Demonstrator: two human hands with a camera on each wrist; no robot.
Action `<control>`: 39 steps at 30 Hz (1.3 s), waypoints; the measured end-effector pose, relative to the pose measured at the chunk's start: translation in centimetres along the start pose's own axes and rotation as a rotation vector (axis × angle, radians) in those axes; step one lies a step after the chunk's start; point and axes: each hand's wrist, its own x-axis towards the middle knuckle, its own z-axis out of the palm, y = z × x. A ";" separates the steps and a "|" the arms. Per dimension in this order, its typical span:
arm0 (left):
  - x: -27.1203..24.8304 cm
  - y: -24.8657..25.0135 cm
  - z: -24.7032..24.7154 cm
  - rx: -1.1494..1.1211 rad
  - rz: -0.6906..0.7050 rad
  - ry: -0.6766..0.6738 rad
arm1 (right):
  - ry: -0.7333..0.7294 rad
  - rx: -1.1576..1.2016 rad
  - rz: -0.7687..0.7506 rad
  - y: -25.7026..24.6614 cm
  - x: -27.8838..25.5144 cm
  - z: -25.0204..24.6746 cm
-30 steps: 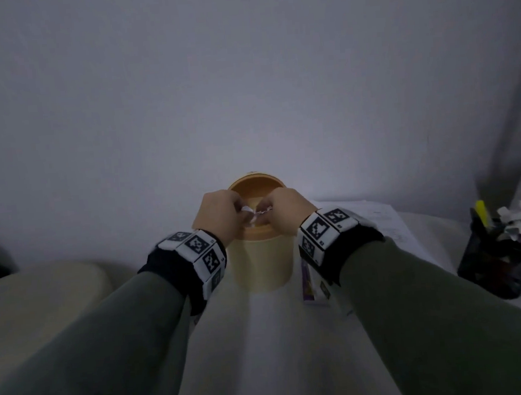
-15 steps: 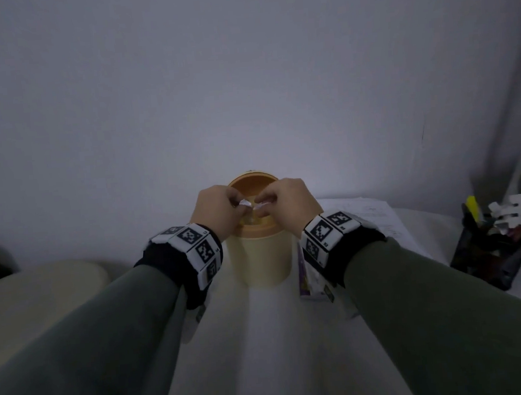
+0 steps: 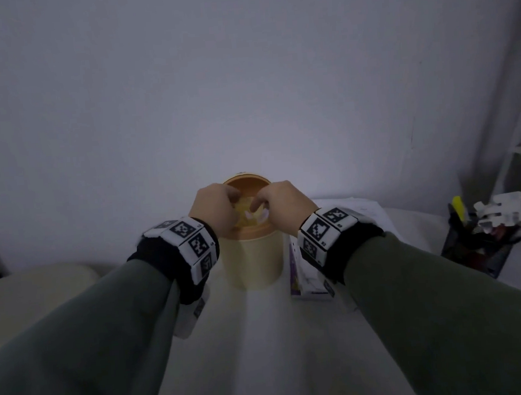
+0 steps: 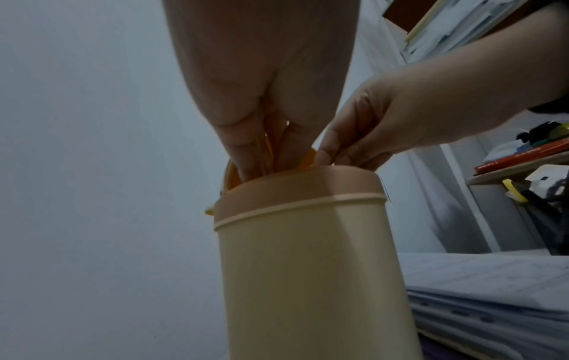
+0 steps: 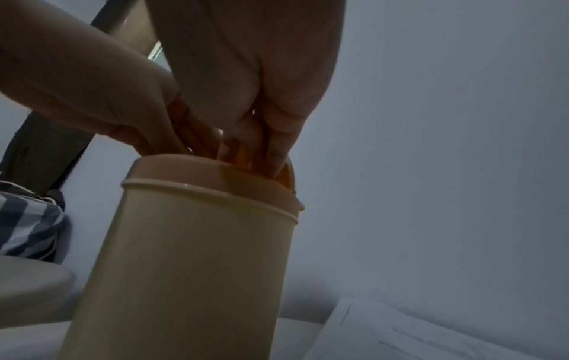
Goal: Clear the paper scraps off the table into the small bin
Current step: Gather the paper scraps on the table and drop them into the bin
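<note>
Scraps: small pale paper scraps (image 3: pixel 257 217) are seen inside the open mouth of the bin, just under the fingertips of both hands.
Bin: a cream bin (image 3: pixel 252 262) with a tan collar stands upright on the table (image 3: pixel 264 337), its orange lid (image 3: pixel 247 184) tipped back.
Left hand (image 3: pixel 215 211): its fingers are pointed down into the opening; whether a scrap is pinched in its grip cannot be told.
Right hand (image 3: pixel 286 206): its fingers are bunched over the opening; the same doubt applies to its grip.
Progress: this batch is judged delivered or nearly so.
Left to do: printed papers (image 3: pixel 311 282) lie beside the bin; whether they count as scraps cannot be told, and no loose scraps are visible on the table.
</note>
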 end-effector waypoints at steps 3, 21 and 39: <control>-0.4 0.3 -0.3 -0.023 -0.009 0.017 | 0.024 0.045 0.006 -0.4 -0.4 -0.3; -16.1 9.1 -3.7 0.102 0.295 -0.453 | 0.087 -0.093 0.105 -2.6 -14.4 -12.2; -32.5 11.3 2.9 0.456 0.367 -0.822 | -0.720 -0.520 0.458 0.2 -37.9 -3.4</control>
